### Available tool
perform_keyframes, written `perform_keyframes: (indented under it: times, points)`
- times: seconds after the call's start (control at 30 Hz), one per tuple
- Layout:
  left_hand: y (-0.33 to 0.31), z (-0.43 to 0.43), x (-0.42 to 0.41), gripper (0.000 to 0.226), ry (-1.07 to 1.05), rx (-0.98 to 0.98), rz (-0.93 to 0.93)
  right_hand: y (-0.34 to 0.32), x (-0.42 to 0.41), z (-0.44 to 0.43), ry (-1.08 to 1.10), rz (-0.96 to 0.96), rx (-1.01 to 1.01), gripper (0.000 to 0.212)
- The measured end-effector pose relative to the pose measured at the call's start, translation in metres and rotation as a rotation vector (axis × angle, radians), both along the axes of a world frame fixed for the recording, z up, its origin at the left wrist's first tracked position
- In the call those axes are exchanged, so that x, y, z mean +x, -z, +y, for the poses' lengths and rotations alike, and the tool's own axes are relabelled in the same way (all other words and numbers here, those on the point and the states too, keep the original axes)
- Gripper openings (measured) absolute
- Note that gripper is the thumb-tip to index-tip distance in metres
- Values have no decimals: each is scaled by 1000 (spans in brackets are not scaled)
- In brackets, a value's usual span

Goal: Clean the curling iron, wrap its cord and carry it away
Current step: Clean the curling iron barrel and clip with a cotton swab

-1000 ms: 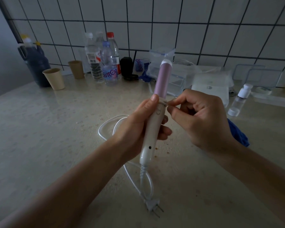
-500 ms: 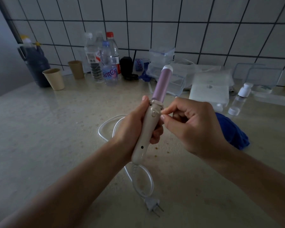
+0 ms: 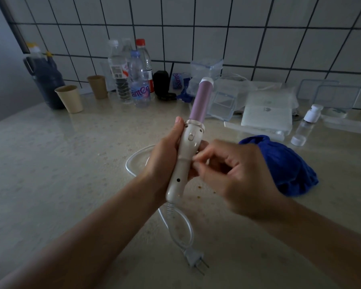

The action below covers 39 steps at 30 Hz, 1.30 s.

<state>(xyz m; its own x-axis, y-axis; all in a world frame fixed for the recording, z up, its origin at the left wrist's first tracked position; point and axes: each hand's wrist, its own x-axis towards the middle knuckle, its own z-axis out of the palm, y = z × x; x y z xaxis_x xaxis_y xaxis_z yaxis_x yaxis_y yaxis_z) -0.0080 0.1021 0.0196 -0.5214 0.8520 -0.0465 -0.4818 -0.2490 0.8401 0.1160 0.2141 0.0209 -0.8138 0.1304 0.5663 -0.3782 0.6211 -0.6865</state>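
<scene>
My left hand grips the white handle of the curling iron and holds it upright above the counter, pink barrel pointing up and away. My right hand is just right of the handle with its fingers curled and thumb and forefinger drawn together; it is motion-blurred, and nothing shows between the fingertips. The white cord hangs from the handle's base and loops loosely on the counter, ending in a two-pin plug near me. A crumpled blue cloth lies to the right of my hands.
The beige counter runs to a tiled wall. Along the back stand a dark jug, two paper cups, water bottles and clear plastic containers. A small spray bottle stands right. Brown crumbs lie under my hands.
My right hand has dropped from the collar below the barrel to beside the middle of the handle. The iron has lowered slightly and tilted, and the blue cloth is uncovered.
</scene>
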Motion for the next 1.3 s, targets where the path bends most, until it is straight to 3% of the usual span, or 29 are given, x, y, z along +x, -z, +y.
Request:
perform_keyframes:
  times: [0.1,0.23,0.37,0.53,0.67,0.93,1.13,1.3]
  points:
    - [0,0,0,59,12,33,-31,4,0,-9,-44,-42,86,11]
    - [2,-2,-2,65,-19,-37,32,-4,-4,5,42,6,46,14]
    - [0,0,-2,55,-51,-12,-26,1,2,-13,-79,-71,137,12]
    - [1,0,-4,59,-29,14,-11,-6,0,-3,-2,-37,109,12]
    - [3,1,-4,55,-38,46,-49,0,5,-17,-104,-96,156,9]
    - [0,3,3,61,8,-35,61,-14,-4,12,136,82,30,16]
    - [0,0,6,54,1,20,120,-22,-7,28,183,138,-17,17]
    - [-1,-3,8,56,32,-68,242,-26,-10,41,234,106,-16,13]
